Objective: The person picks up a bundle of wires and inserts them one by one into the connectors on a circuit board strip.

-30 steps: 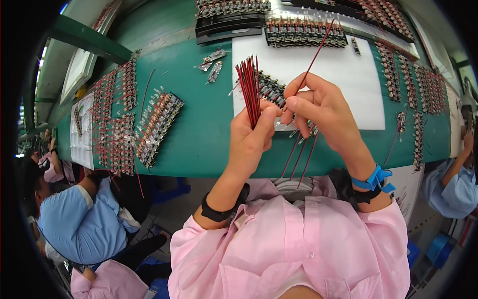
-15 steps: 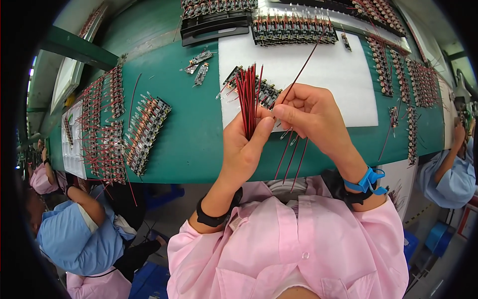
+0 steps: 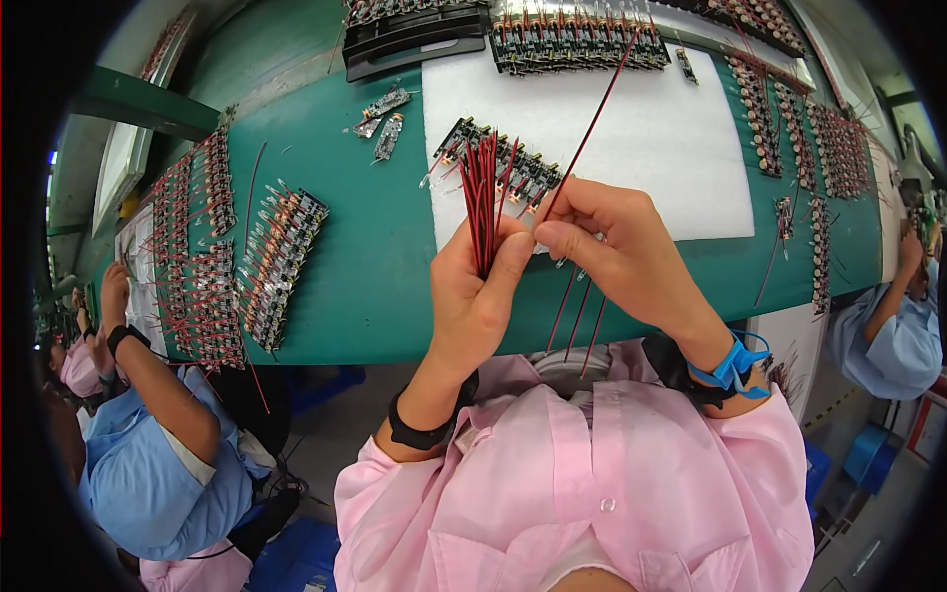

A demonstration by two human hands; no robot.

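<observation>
My left hand (image 3: 472,291) is closed round a bundle of dark red and black wires (image 3: 479,202) that stands up out of the fist. My right hand (image 3: 607,242) pinches a single long wire (image 3: 598,113) slanting up to the right, its fingertips close beside my left thumb. A few more wires (image 3: 580,321) hang down below the right hand, near small clear parts partly hidden by the fingers. Just beyond both hands, a row of small circuit boards (image 3: 528,166) lies on the white foam sheet (image 3: 671,168).
On the green table (image 3: 385,247), a group of boards with red wires (image 3: 284,266) lies at the left, beside more wired rows (image 3: 207,296). Loose small boards (image 3: 388,138) lie near a black tray (image 3: 414,54). Further rows (image 3: 755,128) stand at the right. Co-workers (image 3: 168,464) sit on both sides.
My two hands stay together, with the bundle and the single wire still held. The view has shifted slightly. At the left, a co-worker's arm has risen toward the table.
</observation>
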